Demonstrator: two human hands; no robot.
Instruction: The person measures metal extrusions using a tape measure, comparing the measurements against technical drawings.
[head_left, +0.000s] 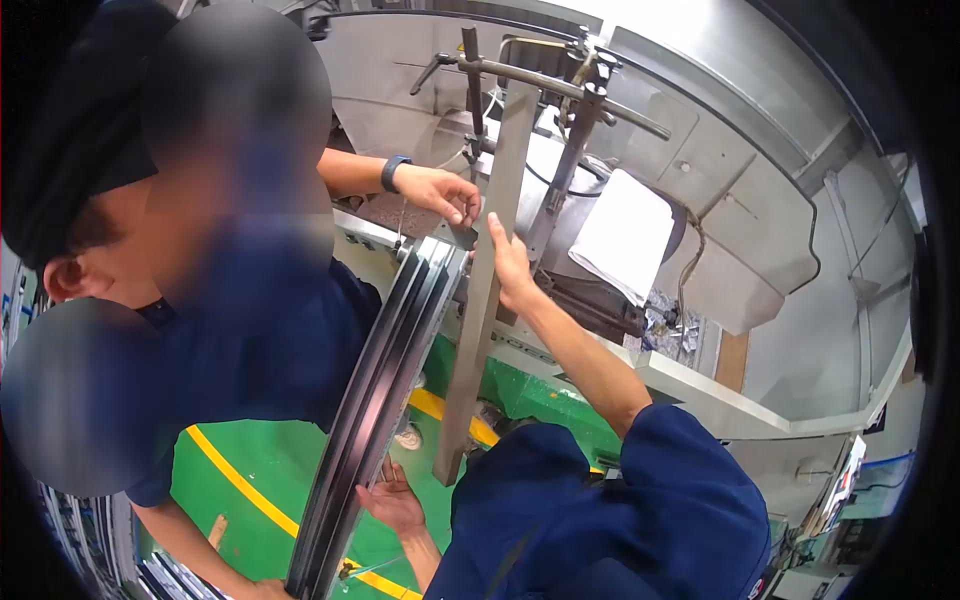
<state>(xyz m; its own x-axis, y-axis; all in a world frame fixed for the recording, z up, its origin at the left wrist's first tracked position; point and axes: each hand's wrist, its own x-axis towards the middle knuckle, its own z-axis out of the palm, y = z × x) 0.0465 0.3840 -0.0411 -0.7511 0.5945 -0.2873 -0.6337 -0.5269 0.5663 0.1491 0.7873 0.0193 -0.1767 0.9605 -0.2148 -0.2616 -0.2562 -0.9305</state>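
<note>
My right hand (510, 265) is at the long flat grey bar (485, 290), its thumb side against the bar and most of its other fingers hidden behind. Lower down, my left hand (397, 505) is palm up with fingers apart, beside the lower part of a dark grooved metal profile (375, 400); its thumb is at the profile's edge. The profile slants from the machine's edge down to the bottom of the view, left of the bar.
At the left a co-worker (290, 340) leans in, one hand (440, 192) near the profile's top end, the other (265, 588) at its lower end. A machine frame (700, 385) with a clamp stand (570, 165) and white cloth (625, 235) stands ahead. More profiles (95, 535) lie lower left.
</note>
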